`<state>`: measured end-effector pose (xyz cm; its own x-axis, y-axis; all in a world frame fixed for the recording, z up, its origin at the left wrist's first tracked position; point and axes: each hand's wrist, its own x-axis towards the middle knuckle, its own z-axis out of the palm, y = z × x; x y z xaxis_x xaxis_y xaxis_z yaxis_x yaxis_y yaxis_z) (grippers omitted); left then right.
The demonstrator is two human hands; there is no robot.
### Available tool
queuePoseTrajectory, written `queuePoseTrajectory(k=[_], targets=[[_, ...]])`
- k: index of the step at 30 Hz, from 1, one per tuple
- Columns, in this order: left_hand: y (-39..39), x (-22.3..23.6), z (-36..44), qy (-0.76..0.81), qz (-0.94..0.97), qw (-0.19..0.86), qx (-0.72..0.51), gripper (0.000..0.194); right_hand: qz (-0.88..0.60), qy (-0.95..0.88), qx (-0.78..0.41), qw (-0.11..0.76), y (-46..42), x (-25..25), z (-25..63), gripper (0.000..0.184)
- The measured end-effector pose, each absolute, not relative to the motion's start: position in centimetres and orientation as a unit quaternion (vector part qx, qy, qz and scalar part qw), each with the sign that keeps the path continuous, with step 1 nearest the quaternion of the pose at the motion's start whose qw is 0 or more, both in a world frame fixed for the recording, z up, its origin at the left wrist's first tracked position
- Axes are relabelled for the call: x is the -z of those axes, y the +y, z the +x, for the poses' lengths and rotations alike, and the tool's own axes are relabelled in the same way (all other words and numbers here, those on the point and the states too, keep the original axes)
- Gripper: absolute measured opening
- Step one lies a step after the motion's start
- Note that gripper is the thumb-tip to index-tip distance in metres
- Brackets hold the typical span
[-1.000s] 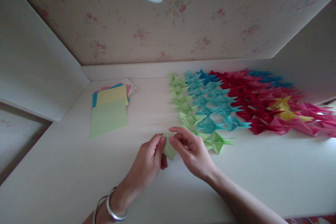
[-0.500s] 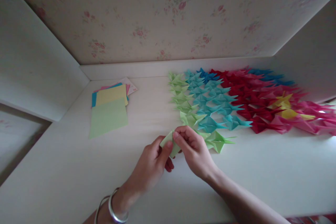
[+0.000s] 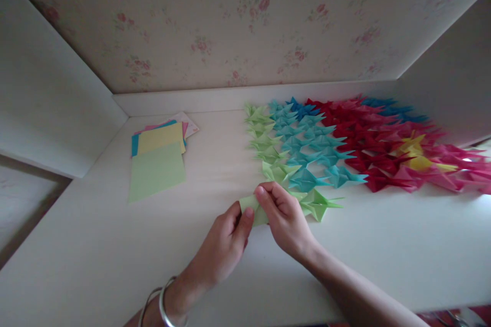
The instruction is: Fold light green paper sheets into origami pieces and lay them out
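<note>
Green folded paper over the counter, pinched by left hand and right hand, thumbs uppermost. Uneven pulling could skew or tear its creases, largely hidden from where I stand; a straying right hand could topple the green paper figure at three o'clock.

White tabletop with overlapping paper sheets at left, colourful paper cranes at right.
</note>
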<state>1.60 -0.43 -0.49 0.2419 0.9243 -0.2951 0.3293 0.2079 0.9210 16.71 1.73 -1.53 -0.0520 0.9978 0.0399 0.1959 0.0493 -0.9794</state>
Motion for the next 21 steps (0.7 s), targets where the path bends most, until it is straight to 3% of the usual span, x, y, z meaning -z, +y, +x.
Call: queuePoseTrajectory(k=[10, 21], targets=[[-0.7, 0.2, 1.8, 0.567, 0.621, 0.468, -0.271, 0.050, -0.509, -0.536, -0.538, 0.405, 1.8, 1.2, 16.9, 0.042], [-1.1, 0.0, 1.4, 0.543, 0.666, 0.435, -0.271, 0.045, -0.502, -0.454, -0.593, 0.437, 2.3, 0.1, 17.0, 0.042]])
